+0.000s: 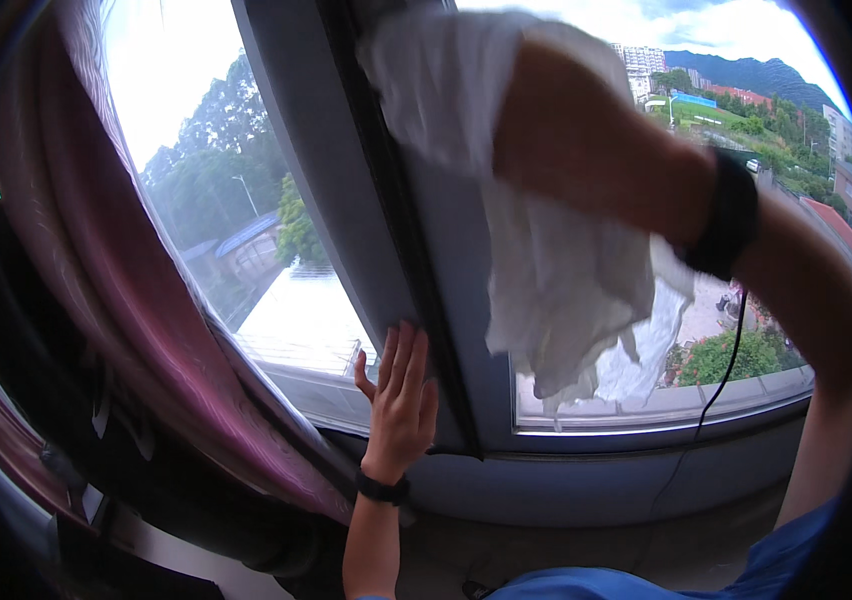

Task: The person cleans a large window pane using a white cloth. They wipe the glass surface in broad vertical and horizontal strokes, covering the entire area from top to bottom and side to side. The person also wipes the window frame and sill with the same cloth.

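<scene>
My left hand lies against the grey window frame, its fingers stretched upward and nothing held in it. It wears a black wristband. My right arm reaches up across the glass to a white cloth, blurred by motion. The cloth wraps about my right hand, which grips it, and its fingers are hidden. Loose folds of the cloth hang down in front of the frame and the right-hand window pane. Another black band sits on my right wrist.
At left hang pink curtains with a sheer white layer, next to a large dark padded object. A thin black cable runs down from my right wrist past the sill. Trees and buildings stand outside.
</scene>
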Tool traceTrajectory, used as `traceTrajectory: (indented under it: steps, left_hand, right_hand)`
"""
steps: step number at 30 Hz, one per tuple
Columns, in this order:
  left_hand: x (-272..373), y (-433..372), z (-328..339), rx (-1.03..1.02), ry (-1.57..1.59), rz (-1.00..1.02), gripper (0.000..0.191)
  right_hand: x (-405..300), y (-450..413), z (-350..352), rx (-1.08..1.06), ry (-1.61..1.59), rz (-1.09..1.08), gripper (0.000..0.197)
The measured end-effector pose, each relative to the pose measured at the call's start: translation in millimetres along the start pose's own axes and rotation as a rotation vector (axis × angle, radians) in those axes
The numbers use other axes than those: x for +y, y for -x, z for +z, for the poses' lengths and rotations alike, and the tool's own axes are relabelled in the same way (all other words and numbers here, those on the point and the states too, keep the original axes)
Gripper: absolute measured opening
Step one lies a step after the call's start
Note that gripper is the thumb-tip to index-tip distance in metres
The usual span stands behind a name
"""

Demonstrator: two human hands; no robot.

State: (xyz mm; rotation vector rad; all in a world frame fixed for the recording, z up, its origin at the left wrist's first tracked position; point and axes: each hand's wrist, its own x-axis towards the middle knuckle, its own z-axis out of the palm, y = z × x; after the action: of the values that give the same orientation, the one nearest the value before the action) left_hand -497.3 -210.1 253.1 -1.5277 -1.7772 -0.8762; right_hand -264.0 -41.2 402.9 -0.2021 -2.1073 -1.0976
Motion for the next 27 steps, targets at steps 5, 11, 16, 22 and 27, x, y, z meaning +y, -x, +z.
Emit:
traceTrajectory:
  steps: [5, 11, 16, 22, 27]
  left_hand:
    - [0, 2, -14, 0.210, 0.077, -0.003, 0.040]
    - [12, -9, -30, 0.259, 0.196, 0.004, 0.048]
    - [24, -15, -28, 0.268, 0.208, 0.026, 0.049]
    - [54, -36, -24, 0.344, 0.209, 0.068, 0.053]
    - [51, -31, -26, 0.333, 0.154, 0.068, 0.053]
  right_hand:
    - [-66, -43, 24, 0.105, 0.359, -0.234, 0.039]
    - [-129, 6, 40, -0.115, -0.447, -0.055, 0.019]
    - [-186, 55, 65, -0.209, -0.545, -0.022, 0.021]
    - [-245, 150, 107, -0.436, -0.437, -0.324, 0.018]
    - [-227, 206, 86, -0.426, -0.511, -0.398, 0.030]
